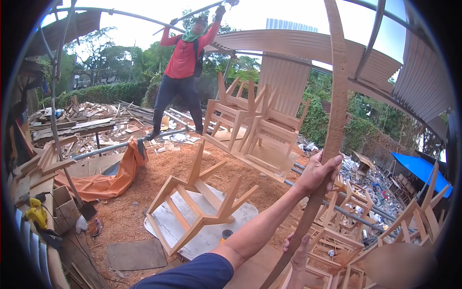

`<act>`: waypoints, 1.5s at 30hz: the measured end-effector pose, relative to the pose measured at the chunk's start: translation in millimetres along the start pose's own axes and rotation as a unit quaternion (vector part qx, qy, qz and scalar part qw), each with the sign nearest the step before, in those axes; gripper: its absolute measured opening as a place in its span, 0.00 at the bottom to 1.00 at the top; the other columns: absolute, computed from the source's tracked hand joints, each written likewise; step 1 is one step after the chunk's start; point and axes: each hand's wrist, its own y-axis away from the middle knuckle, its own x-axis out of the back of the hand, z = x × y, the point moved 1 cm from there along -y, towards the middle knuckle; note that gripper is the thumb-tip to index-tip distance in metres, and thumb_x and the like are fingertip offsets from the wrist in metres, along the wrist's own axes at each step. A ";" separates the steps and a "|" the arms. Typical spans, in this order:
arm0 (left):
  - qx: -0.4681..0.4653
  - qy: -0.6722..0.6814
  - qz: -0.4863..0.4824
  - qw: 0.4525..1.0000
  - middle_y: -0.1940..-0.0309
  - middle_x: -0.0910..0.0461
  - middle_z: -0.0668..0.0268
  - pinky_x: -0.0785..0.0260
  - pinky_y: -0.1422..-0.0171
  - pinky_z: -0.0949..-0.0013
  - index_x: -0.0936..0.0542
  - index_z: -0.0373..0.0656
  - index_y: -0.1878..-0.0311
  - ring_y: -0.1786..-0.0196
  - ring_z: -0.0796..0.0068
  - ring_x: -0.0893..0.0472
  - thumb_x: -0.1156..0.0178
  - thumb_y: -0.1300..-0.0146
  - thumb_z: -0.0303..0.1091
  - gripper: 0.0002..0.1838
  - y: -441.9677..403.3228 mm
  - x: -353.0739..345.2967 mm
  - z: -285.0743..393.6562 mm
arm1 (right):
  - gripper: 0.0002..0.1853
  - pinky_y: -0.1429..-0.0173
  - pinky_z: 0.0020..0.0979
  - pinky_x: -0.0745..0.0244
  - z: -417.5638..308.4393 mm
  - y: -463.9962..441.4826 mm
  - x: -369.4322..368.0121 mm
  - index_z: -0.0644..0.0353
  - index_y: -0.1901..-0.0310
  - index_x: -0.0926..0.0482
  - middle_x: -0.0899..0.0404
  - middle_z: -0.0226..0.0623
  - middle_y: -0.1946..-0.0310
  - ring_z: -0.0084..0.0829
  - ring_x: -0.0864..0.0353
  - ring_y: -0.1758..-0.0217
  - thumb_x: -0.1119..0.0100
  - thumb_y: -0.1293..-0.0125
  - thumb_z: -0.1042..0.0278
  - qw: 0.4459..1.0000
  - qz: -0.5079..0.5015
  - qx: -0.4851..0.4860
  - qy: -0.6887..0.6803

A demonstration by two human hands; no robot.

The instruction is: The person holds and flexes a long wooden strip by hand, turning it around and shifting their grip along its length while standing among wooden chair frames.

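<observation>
A long brown wooden pole [338,86] runs steeply from the top edge down to the bottom centre-right. My left hand [318,174], on an arm with a dark blue sleeve, is wrapped round it near the middle. Lower down, my right hand [297,250] grips the same pole close to the bottom edge; part of its fingers is hidden. Left of the pole, an unfinished wooden chair frame [192,212] lies on a pale, stained board [159,224] on the ground.
A person in a red shirt [183,60] stands on a raised metal pipe [106,150], arms up at an overhead pipe. Stacked chair frames [274,127] stand ahead. More frames [337,241] lie lower right. An orange tarp [113,178], yellow power tool [37,214] and sawdust [168,161] lie left.
</observation>
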 end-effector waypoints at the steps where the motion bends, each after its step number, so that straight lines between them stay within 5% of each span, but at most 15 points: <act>1: 0.000 0.000 0.001 1.000 0.78 0.24 0.70 0.31 0.83 0.76 0.27 0.42 0.51 0.85 0.80 0.25 0.36 0.24 0.44 0.16 -0.2 0.3 -0.1 | 0.47 0.73 0.28 0.26 0.6 -0.1 0.0 0.64 0.62 0.25 0.26 0.36 0.80 0.29 0.24 0.80 0.62 0.30 0.14 1.000 0.000 -0.001 -0.001; 45: 0.008 0.028 -0.018 0.999 0.77 0.25 0.70 0.32 0.84 0.76 0.26 0.42 0.49 0.86 0.81 0.25 0.36 0.24 0.45 0.16 5.3 2.3 4.1 | 0.47 0.70 0.29 0.25 1.3 8.3 -4.4 0.65 0.58 0.25 0.24 0.37 0.77 0.29 0.23 0.77 0.60 0.31 0.15 1.000 -0.014 0.000 -0.005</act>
